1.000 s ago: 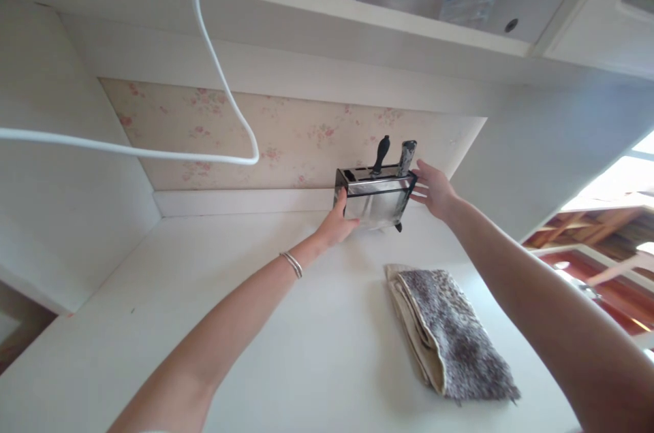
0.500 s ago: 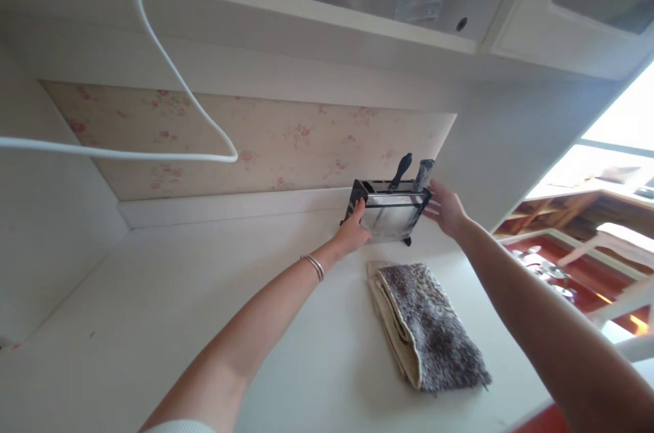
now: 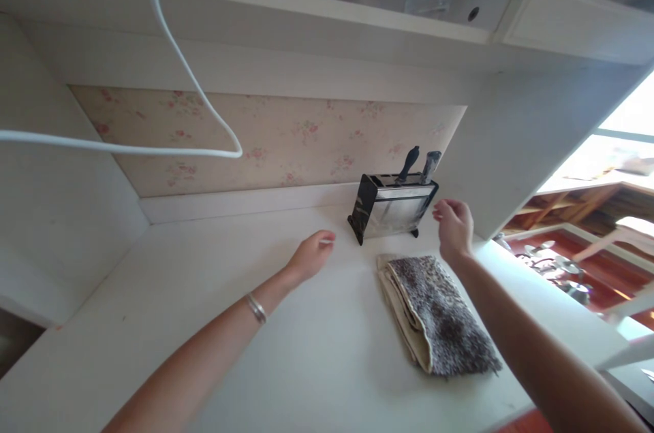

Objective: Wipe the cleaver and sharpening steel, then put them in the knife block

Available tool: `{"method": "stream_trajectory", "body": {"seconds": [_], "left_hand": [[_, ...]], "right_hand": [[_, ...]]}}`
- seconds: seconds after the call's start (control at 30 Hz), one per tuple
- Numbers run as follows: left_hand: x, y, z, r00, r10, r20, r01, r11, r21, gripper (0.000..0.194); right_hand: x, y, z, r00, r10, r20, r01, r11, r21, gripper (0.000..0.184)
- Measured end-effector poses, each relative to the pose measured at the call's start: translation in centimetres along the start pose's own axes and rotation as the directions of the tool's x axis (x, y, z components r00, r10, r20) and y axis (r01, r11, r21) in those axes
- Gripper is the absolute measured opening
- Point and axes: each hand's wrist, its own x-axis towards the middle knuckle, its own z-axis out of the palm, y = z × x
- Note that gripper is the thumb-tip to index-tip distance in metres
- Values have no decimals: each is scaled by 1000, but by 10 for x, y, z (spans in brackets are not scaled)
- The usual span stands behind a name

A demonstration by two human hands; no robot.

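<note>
On the white countertop (image 3: 286, 358), a folded towel (image 3: 439, 314) lies toward the right edge, in front of a knife holder (image 3: 398, 214) standing upright by the back edge, near the back right corner, its long axis running along that edge. My right hand (image 3: 454, 225), the nearer, hangs just beside the holder's right end, while from my left hand (image 3: 313, 254) it lies rightward and toward the back edge. My fingers curl loosely, clamped on nothing; two handles (image 3: 410, 164) jut from the holder's top.
</note>
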Motion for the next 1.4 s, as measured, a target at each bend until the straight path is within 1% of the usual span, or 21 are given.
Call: {"method": "stream_trajectory", "body": {"seconds": [0.03, 0.07, 0.1, 0.13, 0.17, 0.2, 0.27, 0.3, 0.37, 0.4, 0.43, 0.47, 0.53, 0.6, 0.73, 0.8, 0.97, 1.1, 1.2, 1.33, 1.4], "left_hand": [[-19, -6, -9, 996, -73, -57, 71, 997, -27, 25], [-38, -11, -17, 986, -140, -95, 136, 989, -54, 20], [-56, -16, -23, 976, -189, -107, 180, 980, -85, 18], [-73, -20, -29, 967, -225, -121, 209, 969, -132, 18], [-89, -23, -33, 959, -256, -125, 231, 955, -184, 19], [-103, -26, -36, 953, -277, -122, 242, 940, -241, 23], [-125, -29, -40, 950, -294, -108, 237, 900, -366, 30], [-134, -30, -40, 952, -290, -97, 223, 876, -427, 33], [-146, -32, -41, 956, -281, -87, 192, 819, -540, 37], [-149, -33, -41, 952, -294, -86, 190, 786, -589, 38], [-151, -34, -42, 943, -324, -83, 202, 749, -631, 39], [-152, -36, -43, 928, -364, -79, 223, 714, -664, 39], [-153, -38, -47, 903, -426, -51, 274, 665, -695, 39], [-152, -42, -50, 910, -414, 7, 310, 669, -675, 39], [-154, -49, -52, 940, -328, 93, 313, 723, -615, 42], [-154, -52, -52, 942, -320, 97, 311, 729, -610, 43], [-156, -56, -51, 940, -332, 78, 308, 730, -610, 42], [-156, -56, -51, 940, -332, 79, 311, 739, -598, 43], [-155, -55, -51, 939, -335, 77, 313, 740, -595, 42], [-156, -52, -51, 938, -340, 63, 315, 765, -562, 41], [-157, -49, -51, 943, -331, 31, 296, 791, -536, 38]], "right_hand": [[-24, -2, 8, 999, -41, 33, 40, 999, 32, 27], [-50, -4, 19, 987, -53, 154, 42, 997, 69, 24], [-77, -7, 31, 948, -32, 317, 5, 996, 88, 24], [-104, -9, 44, 882, 4, 470, -55, 994, 94, 23], [-131, -12, 58, 801, 38, 598, -110, 990, 86, 22], [-156, -15, 73, 707, 66, 704, -154, 986, 62, 21], [-202, -21, 102, 531, 84, 843, -218, 975, 41, 17], [-222, -24, 117, 463, 81, 883, -236, 971, 35, 16], [-258, -29, 141, 354, 66, 933, -284, 958, 40, 13], [-274, -30, 151, 323, 59, 945, -311, 949, 47, 12], [-288, -31, 159, 305, 54, 951, -336, 940, 54, 13], [-300, -30, 165, 301, 49, 952, -351, 934, 63, 17], [-315, -28, 170, 323, 32, 946, -342, 936, 85, 26], [-321, -25, 168, 328, 1, 945, -307, 946, 106, 30], [-316, -21, 159, 265, -36, 964, -283, 952, 114, 26], [-314, -19, 157, 252, -44, 967, -263, 958, 112, 25], [-316, -15, 157, 248, -76, 966, -174, 977, 122, 20], [-315, -16, 157, 242, -82, 967, -155, 980, 122, 23], [-314, -17, 157, 237, -79, 968, -142, 983, 115, 20], [-316, -17, 156, 247, -75, 966, -131, 985, 110, 14], [-316, -16, 155, 254, -85, 963, -78, 991, 108, 9]]}}
